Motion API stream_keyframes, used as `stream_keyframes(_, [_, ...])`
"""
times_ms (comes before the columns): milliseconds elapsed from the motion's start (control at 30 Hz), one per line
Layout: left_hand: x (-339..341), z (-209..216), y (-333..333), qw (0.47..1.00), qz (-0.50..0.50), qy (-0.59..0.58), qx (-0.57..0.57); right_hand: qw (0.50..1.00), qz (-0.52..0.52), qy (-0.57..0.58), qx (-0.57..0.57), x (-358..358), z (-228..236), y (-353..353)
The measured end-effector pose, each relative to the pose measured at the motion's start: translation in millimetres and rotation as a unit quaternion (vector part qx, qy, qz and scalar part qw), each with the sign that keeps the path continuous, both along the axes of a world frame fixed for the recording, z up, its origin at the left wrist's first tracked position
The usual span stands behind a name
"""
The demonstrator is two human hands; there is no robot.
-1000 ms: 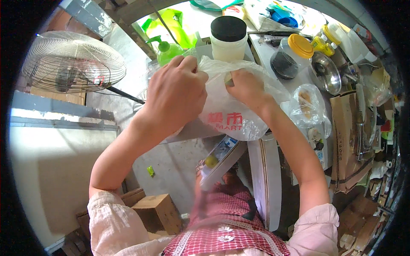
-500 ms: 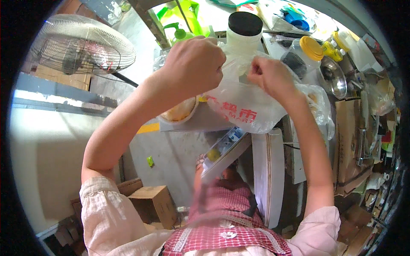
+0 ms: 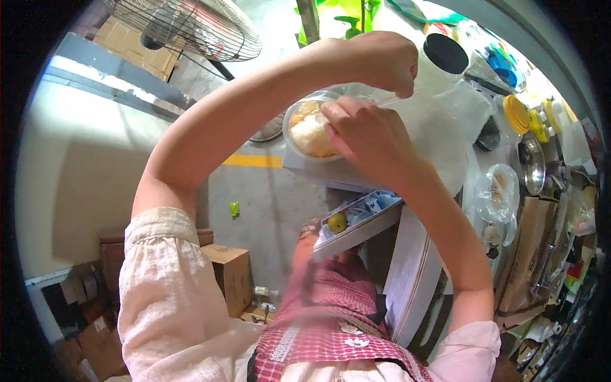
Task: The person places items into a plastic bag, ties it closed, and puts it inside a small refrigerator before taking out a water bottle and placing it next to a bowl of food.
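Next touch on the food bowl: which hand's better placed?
Probably the right hand: its fingers overlap the bowl's right edge in view. The left hand sits farther off, by the black-lidded jar.

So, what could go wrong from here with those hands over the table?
The food bowl sits near the edge of the table, close by the right hand, so a bump might tip it or push it off. The left hand is near the black-lidded jar and could knock it. The loose plastic bag might snag.
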State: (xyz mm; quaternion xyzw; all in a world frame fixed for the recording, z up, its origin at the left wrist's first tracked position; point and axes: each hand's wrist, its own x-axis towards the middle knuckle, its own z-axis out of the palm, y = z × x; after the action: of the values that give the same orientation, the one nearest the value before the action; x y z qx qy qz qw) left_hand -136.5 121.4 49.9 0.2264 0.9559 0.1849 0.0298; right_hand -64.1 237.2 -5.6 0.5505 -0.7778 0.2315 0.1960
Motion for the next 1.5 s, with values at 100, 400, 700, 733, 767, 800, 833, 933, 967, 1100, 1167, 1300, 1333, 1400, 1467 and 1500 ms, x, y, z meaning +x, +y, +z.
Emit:
stream_keyframes(100, [-0.3, 1.6, 0.7, 1.0, 0.01, -0.019, -0.014, 0.998, -0.026, -0.045, 0.032, -7.4, -8.4, -17.1])
stream_keyframes(400, [18.2, 5.1, -4.0, 0.998, -0.027, 0.018, -0.05, 0.972, -0.084, -0.188, -0.111, 3.8, 43.8, 67.4])
stream_keyframes(700, [58.9, 6.7, 6.4, 0.996, -0.035, 0.075, -0.016, 0.909, -0.263, -0.234, 0.222, 1.0, 70.7, 154.2])
stream_keyframes(733, [66.1, 7.8, 5.9, 0.996, -0.04, 0.076, -0.014, 0.898, -0.246, -0.243, 0.271, 7.9, 74.2, 157.8])
stream_keyframes(767, [73.0, 10.3, 5.3, 0.996, -0.027, 0.088, -0.014, 0.885, -0.228, -0.252, 0.319, 11.4, 76.6, 160.1])
stream_keyframes(800, [77.3, 11.2, 6.7, 0.995, -0.018, 0.098, -0.011, 0.881, -0.236, -0.256, 0.32, 12.3, 76.7, 163.4])
stream_keyframes(833, [83.4, 16.2, 8.6, 0.995, -0.025, 0.096, -0.009, 0.877, -0.224, -0.272, 0.326, 14.0, 76.9, 166.5])
stream_keyframes(933, [95.2, 33.5, 15.0, 0.998, -0.024, 0.057, 0.024, 0.864, -0.224, -0.296, 0.34, 11.2, 71.2, 171.0])
stream_keyframes(967, [96.7, 36.0, 17.1, 0.998, -0.012, 0.054, 0.025, 0.857, -0.232, -0.301, 0.348, 7.6, 67.0, 171.7])
stream_keyframes(1100, [100.1, 42.2, 17.7, 0.996, 0.031, 0.07, 0.034, 0.881, -0.238, -0.269, 0.307, -1.5, 52.4, 168.2])
stream_keyframes(1167, [100.0, 44.5, 17.6, 0.995, 0.047, 0.079, 0.035, 0.859, -0.281, -0.263, 0.337, -2.0, 54.2, 164.9])
stream_keyframes(1300, [116.6, 55.2, 14.6, 0.993, 0.063, 0.071, 0.074, 0.82, -0.256, -0.257, 0.442, 17.4, 78.6, 166.7])
stream_keyframes(1333, [120.3, 58.9, 13.4, 0.992, 0.056, 0.064, 0.094, 0.835, -0.275, -0.203, 0.43, 25.6, 79.2, 176.9])
stream_keyframes(1400, [127.1, 63.0, 12.0, 0.991, 0.046, 0.059, 0.113, 0.847, -0.297, -0.147, 0.416, 39.0, 85.0, 196.3])
stream_keyframes(1467, [131.7, 62.5, 10.6, 0.978, 0.019, 0.069, 0.196, 0.882, -0.321, -0.053, 0.341, 46.8, 90.8, 212.8])
stream_keyframes(1500, [133.8, 63.3, 8.1, 0.976, 0.005, 0.069, 0.205, 0.882, -0.323, -0.053, 0.34, 49.7, 91.4, 219.2])
